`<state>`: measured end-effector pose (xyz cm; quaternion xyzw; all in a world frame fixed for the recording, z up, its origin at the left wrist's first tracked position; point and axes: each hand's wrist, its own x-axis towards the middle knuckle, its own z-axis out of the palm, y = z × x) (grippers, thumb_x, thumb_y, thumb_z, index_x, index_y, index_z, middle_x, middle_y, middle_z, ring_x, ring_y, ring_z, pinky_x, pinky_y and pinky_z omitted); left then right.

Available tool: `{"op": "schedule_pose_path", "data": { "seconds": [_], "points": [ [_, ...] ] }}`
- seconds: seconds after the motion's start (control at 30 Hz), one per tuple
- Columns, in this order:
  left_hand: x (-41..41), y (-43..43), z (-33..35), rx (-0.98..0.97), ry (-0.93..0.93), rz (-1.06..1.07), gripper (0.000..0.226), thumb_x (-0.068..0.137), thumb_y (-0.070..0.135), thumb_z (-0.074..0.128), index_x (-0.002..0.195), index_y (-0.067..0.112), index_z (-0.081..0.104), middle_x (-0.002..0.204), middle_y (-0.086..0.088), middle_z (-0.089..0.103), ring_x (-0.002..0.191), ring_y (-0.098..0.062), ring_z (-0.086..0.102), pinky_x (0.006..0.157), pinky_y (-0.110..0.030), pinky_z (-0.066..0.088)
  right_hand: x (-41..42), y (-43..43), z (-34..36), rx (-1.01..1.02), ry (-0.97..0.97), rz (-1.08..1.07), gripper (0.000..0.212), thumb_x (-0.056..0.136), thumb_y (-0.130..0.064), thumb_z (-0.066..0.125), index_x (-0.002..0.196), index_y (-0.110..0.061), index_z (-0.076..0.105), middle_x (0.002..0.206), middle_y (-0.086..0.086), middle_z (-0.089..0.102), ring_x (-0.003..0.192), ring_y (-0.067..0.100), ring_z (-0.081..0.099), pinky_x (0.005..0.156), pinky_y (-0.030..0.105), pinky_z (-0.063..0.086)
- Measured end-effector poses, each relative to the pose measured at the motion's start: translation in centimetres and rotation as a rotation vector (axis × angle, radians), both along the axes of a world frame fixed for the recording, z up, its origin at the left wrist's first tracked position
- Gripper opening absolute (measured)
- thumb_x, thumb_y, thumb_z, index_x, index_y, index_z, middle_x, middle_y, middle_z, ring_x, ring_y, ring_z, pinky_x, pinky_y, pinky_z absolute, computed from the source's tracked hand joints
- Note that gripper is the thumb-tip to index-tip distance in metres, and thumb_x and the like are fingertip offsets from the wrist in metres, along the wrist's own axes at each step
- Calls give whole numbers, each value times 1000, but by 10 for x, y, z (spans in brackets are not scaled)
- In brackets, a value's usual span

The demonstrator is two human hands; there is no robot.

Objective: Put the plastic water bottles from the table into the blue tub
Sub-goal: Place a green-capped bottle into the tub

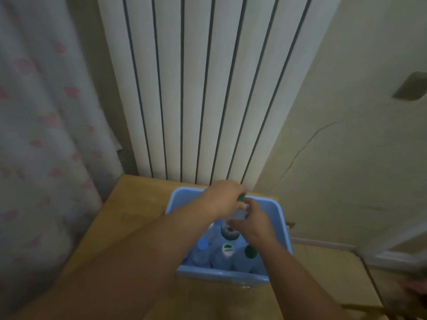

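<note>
left hand (221, 199) on the cap, right hand (254, 225) on the neck, gripping a clear green-capped plastic bottle (230, 230) — upright, base in the blue plastic tub (219, 274).

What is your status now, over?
One green-capped bottle gripped by left hand and right hand, over the blue tub. Inside stand other bottles, near side. Nothing in the way.

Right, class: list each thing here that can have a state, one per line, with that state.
Blue tub, on the table, holding bottles.
Held bottle, green cap on, over the tub.
Left hand, grips the held bottle's top.
Right hand, grips its body.
Blue-capped bottle, upright in the tub.
White-capped bottle, upright in the tub.
Green-capped bottle, upright in the tub.
</note>
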<state>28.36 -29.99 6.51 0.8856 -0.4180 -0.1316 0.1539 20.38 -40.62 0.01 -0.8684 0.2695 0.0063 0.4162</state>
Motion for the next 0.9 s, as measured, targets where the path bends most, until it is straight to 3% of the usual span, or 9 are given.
{"op": "schedule_pose_path", "data": {
  "seconds": [0.1,0.3,0.5,0.67,0.9],
  "points": [
    [8,-3,-25,45,-79,-3,30,88,47,62,106,23,65,101,-3,66,97,-23,57,84,-40,47,10,-6,-18,-26,79,63,50,72,-27,74,115,-21,49,83,-7,58,69,6,55,55,26,43],
    [18,-12,-55,81,-46,19,28,89,41,64,103,18,67,100,-5,65,101,-24,56,87,-39,45,23,-14,-42,-46,167,129,56,62,-34,81,103,-27,44,94,-3,61,84,17,60,71,35,51],
    [18,-16,-83,147,-57,-30,28,85,44,64,103,22,67,100,-1,66,98,-22,57,90,-40,44,30,-22,-58,-92,300,237,71,58,-36,80,118,-23,45,105,-1,62,91,18,60,79,37,53],
    [13,-8,-105,201,-5,-34,29,85,45,64,106,26,68,99,0,67,99,-21,57,89,-37,44,30,-27,-67,-110,411,332,57,69,-33,76,119,-16,55,115,6,64,103,23,59,84,33,48],
    [11,-3,-104,173,87,9,27,91,47,56,106,28,67,102,3,67,99,-19,55,87,-35,41,28,-31,-62,-131,422,353,46,75,-26,74,118,-14,62,116,6,65,107,23,59,87,33,46]
  ]
}}
